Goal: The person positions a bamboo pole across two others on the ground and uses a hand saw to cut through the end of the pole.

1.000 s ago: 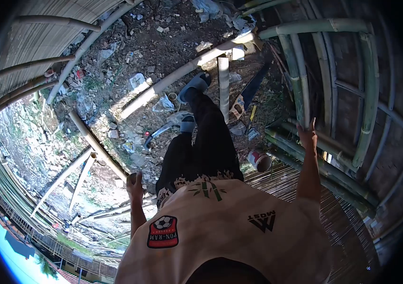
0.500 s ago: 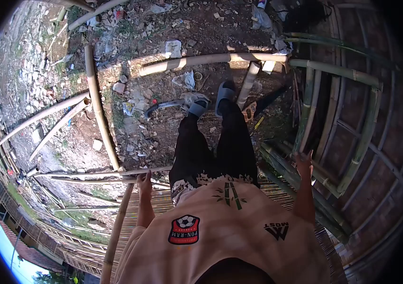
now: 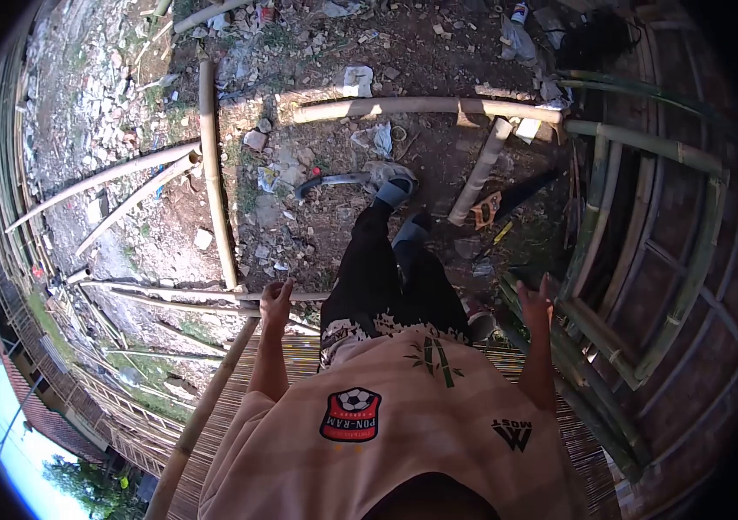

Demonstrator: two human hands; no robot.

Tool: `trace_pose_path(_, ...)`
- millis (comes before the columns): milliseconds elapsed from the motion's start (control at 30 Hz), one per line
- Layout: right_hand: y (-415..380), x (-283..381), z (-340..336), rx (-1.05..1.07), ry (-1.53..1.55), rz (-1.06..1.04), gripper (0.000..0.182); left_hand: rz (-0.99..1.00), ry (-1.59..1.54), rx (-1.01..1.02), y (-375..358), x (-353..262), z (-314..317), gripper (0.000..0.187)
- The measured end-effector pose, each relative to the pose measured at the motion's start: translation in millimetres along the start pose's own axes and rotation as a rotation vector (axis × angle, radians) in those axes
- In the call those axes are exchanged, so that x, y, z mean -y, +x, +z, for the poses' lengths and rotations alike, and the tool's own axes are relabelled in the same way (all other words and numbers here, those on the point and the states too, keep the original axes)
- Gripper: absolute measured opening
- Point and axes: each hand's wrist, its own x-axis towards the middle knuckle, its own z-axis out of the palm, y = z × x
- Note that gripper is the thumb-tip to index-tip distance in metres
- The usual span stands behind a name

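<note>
My left hand (image 3: 275,305) hangs at my left side, fingers loosely bent and holding nothing, beside the end of a thin bamboo pole (image 3: 169,289) in this view. On the other side, my right hand (image 3: 535,305) has its fingers spread apart and nothing in it. It overlaps a bundle of green bamboo poles (image 3: 590,377). Ahead of my feet lies a handsaw (image 3: 488,211) with an orange-brown handle and dark blade. Close by it, a short bamboo piece (image 3: 482,173) rests against a longer bamboo pole (image 3: 421,106). A long-handled tool (image 3: 334,180) lies by my left sandal (image 3: 397,192).
A frame of green bamboo (image 3: 685,251) stands at the right. To the left, an upright-looking bamboo pole (image 3: 216,173) and two slanting poles (image 3: 139,199) cross rubble-strewn ground. Thin bamboo slats (image 3: 300,355) lie behind me. A yellow object (image 3: 502,232) is near the saw.
My view has shifted left, so the ground objects appear farther right. My right foot has moved back past the left one. The right hand's fingers have spread wider.
</note>
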Motion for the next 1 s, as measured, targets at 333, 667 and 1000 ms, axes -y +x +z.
trace_pose_path(333,-53.5,-125.2,155.8,0.205,0.438,0.047,0.087,0.168,0.252,0.077,-36.2,-24.1,31.2,0.059)
trace_pose_path(667,-55.1,-105.9,120.0,0.135,0.358,0.063,0.058,0.319,0.376,0.105,-33.5,-49.6,58.0,0.055)
trace_pose_path(1000,-78.3,-148.6,185.2,-0.042,0.586,-0.096,0.095,0.283,0.315,0.218,-15.6,-2.2,51.4,0.051)
